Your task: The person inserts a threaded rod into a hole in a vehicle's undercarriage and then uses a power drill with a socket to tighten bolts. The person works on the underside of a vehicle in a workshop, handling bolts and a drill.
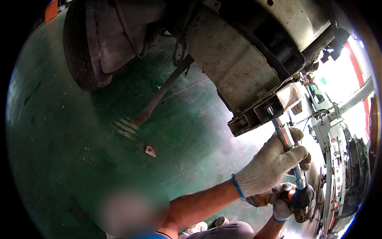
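clearly, from the head view i see my left hand in a knitted white work glove with a blue cuff (272, 161) wrapped around the long shiny steel extension bar (287, 145), fingers closed firmly on its middle. my right hand in a matching white glove (281, 205) is curled shut on the grip of the dark, orange-trimmed power wrench (301, 201) low at the right, partly hidden behind the tool. the bar runs up from the wrench into the rusty grey metal bracket under the vehicle chassis (258, 115), its tip seated there as far as i can tell. i judge the wrench heavy and stiff, likely to twist under torque, so the handle needs a full fist; the smooth bar looks slippery, best steadied mid-length as now. a worn black tyre (85, 44) hangs over the green painted floor (71, 131) to the left.
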A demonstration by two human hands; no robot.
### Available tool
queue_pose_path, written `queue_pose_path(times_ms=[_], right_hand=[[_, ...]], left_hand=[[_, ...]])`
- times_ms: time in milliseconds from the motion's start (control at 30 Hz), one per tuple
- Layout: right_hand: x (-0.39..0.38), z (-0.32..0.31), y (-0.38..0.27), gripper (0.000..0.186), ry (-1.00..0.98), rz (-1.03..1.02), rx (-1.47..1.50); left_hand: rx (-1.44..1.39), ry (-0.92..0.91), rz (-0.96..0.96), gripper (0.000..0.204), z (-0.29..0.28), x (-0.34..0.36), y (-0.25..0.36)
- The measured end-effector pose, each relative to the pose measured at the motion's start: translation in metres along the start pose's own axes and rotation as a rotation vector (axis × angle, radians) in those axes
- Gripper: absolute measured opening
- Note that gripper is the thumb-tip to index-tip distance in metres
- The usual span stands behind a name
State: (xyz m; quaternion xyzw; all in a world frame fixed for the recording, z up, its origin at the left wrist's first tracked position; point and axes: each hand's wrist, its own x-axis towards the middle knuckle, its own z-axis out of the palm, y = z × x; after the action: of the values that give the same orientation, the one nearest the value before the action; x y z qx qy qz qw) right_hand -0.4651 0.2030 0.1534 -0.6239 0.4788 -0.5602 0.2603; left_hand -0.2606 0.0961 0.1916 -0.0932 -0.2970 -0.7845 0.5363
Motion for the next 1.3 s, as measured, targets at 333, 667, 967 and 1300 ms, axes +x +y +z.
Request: queue_pose_path(times_ms=[333,667,967,1300], right_hand=[[0.002,-0.015,0.009,0.035,-0.081,-0.138,-0.153],[-0.001,-0.012,0.014,0.024,-0.085,-0.160,-0.006],[-0.006,-0.003,0.011,0.032,0.070,-0.009,0.151],[-0.013,-0.024,0.017,0.028,-0.081,-0.197,-0.131]], left_hand=[[-0.030,-0.049,-0.003,0.035,-0.002,0.001,-0.001],[0.125,-0.146,0.008,0.044,-0.055,-0.007,-0.019],[-0.922,0.195,-0.360,0.051,-0.110,-0.076,-0.171],[-0.859,0.246,-0.431,0.046,-0.110,-0.071,-0.176]])
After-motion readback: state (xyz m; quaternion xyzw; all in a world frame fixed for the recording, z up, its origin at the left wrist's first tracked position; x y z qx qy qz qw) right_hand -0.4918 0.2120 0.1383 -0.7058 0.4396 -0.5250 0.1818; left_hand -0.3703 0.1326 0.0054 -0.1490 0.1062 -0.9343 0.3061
